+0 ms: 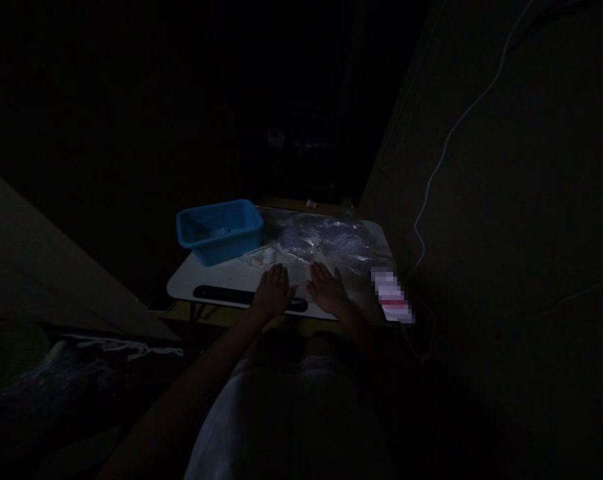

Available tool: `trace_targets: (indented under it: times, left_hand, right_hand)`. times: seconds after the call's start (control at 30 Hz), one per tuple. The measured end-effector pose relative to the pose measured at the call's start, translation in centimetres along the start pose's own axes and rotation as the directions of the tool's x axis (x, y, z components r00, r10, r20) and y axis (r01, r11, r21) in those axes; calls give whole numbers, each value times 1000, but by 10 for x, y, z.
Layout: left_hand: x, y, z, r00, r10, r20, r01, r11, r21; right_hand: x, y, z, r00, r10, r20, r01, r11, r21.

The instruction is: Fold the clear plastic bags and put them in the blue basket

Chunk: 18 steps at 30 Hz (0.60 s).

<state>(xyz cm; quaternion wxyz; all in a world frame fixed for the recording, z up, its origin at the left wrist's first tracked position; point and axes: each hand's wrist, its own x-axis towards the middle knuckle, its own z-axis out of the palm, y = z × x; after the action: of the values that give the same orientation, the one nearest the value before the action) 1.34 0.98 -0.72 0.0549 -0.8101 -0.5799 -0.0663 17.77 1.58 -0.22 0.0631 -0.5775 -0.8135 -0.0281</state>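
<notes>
In the dim head view, my left hand [274, 291] lies flat near the front edge of a small white table [184, 283], fingers pointing away from me. My right hand [327, 288] rests likewise to its right, thumb spread toward the left hand. Neither hand holds anything. Just beyond my fingertips lies crumpled clear plastic [326, 237], spread over the back right of the table. A small pale crumpled piece [267, 256], too dark to name, sits ahead of my left hand. A blue plastic basin [226, 243] stands at the back left; something pale inside it is unclear.
A phone with a lit, blurred screen [392, 295] lies at the table's right edge. A dark slot [221, 293] runs along the front. A white cable [448, 137] hangs down the right wall. A small red-and-white object [312, 205] sits behind the table. A green container [14, 353] stands lower left.
</notes>
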Motion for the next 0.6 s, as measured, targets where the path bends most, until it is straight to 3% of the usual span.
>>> trace_targets:
  times: [0.17, 0.33, 0.4, 0.43, 0.53, 0.6]
  left_hand:
    - [-10, -14, -10, 993, -97, 65, 94, 994, 50]
    - [-9, -20, -23, 992, -124, -27, 126, 988, 89]
    - [-7, -17, -28, 999, -24, -44, 25, 999, 37]
    - [-7, -14, -29, 996, 80, -44, -81, 997, -10]
    - [-7, 0, -29, 911, 408, -60, -412, 889, -201]
    - [-8, 10, -27, 897, 435, -81, -438, 851, -290]
  right_hand:
    - [1, 1, 2, 1000, 7, 7, -7, 1000, 30]
    - [2, 2, 3, 1000, 4, 5, -4, 999, 45]
    - [2, 2, 3, 1000, 5, 7, -6, 999, 52]
    - [3, 3, 3, 1000, 9, 10, -9, 998, 54]
    - [6, 4, 3, 999, 18, 44, -21, 998, 62]
    - [10, 5, 2, 995, 20, 93, -27, 997, 72]
